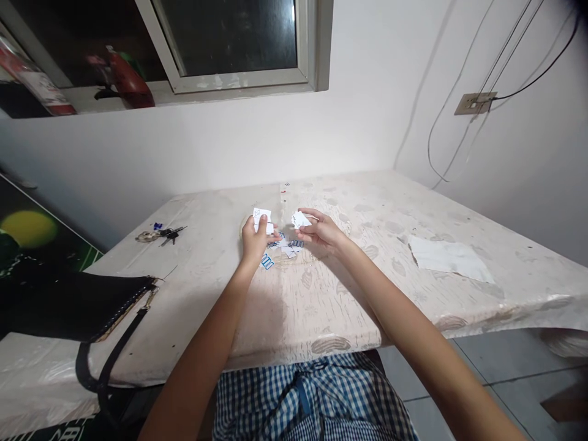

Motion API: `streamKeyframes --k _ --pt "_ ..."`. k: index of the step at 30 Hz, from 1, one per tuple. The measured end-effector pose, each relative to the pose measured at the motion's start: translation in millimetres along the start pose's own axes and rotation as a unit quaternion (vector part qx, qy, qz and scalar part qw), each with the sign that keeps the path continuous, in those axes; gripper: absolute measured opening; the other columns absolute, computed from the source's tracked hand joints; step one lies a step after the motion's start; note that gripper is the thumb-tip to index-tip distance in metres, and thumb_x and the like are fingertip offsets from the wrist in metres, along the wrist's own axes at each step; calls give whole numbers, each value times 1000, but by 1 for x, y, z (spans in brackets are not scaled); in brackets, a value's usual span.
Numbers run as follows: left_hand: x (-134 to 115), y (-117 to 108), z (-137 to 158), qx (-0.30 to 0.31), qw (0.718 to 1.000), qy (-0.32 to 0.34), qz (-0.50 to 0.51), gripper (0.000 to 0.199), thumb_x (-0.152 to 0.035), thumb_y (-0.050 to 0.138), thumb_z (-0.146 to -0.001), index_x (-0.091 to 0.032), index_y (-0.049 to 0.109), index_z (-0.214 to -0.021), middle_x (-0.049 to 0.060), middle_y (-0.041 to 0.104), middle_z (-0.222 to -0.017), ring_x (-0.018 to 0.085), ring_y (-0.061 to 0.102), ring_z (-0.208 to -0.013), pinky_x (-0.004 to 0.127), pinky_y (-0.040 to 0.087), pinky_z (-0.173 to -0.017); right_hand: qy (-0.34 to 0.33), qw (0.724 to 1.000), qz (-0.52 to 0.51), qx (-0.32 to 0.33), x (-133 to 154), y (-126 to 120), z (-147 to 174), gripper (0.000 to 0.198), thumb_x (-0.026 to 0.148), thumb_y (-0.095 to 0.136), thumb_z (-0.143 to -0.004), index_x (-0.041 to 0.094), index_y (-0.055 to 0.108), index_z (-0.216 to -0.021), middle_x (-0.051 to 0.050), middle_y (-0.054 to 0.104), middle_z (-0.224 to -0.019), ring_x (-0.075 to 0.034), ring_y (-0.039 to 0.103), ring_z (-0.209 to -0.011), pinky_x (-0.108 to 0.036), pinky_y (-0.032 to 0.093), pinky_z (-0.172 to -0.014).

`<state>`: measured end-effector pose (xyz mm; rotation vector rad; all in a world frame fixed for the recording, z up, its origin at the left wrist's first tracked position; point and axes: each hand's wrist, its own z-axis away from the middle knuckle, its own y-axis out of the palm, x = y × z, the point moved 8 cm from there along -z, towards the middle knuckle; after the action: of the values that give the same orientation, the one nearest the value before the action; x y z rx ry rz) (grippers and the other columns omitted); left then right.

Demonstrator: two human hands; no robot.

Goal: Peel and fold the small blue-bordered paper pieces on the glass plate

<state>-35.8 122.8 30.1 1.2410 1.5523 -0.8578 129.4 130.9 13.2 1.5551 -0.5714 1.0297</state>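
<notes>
My left hand [255, 236] is closed on white paper pieces [262, 214], its thumb pressed over their front; a faint drawn mark shows near the top corner. To its right, my right hand [321, 228] pinches a small fanned bunch of white paper slips [300, 220] between thumb and fingers. Both hands are raised just above the table, a short gap apart. Below and between them lies a loose pile of white paper scraps [290, 250], some with blue printed outlines. One blue-marked piece [267, 262] lies nearer to me, by my left wrist.
A patterned plastic cover lies on the table [303, 318]. Keys [171, 235] sit at the left, behind a black bag [78, 303] with a strap. A white torn sheet [450, 260] lies at the right. Cables hang from a wall socket [474, 103].
</notes>
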Motion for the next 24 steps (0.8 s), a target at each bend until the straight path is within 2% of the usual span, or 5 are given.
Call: streamKeyframes --k 4,10,15,20,24 --pt "-1 3 -4 21 999 19 39 27 -29 61 -70 -18 50 -92 6 63 -93 17 65 -76 33 55 -64 -41 999 3 -15 4 -2 -1 35 -4 55 -61 16 57 -89 2 57 -67 -12 62 -65 -28 55 -72" --pt "-5 6 -7 59 996 49 37 22 -25 53 -75 -14 61 -93 11 60 -113 21 60 -101 39 45 -92 -75 997 -18 -13 6 -1 -5 13 13 66 -62 16 57 -70 1 58 -67 -12 59 -73 -31 52 -78" --pt "-7 9 -8 96 990 49 88 43 -23 51 -76 -18 50 -118 12 59 -116 21 56 -108 40 39 -99 -111 994 -2 8 10 2 -6 12 25 68 -62 17 62 -69 -2 62 -76 -13 57 -79 -30 47 -79" --pt "-13 13 -6 105 987 44 113 46 -26 48 -79 -18 45 -124 11 59 -118 21 52 -115 40 33 -103 -102 994 15 38 13 12 2 17 28 66 -66 20 64 -80 -2 64 -96 -16 55 -102 -30 39 -91" --pt "-14 17 -5 114 985 23 128 47 -29 45 -81 -18 41 -127 13 50 -129 22 49 -118 40 35 -102 -140 986 76 48 18 14 1 18 28 59 -71 20 63 -87 -4 64 -98 -18 55 -104 -35 37 -95"
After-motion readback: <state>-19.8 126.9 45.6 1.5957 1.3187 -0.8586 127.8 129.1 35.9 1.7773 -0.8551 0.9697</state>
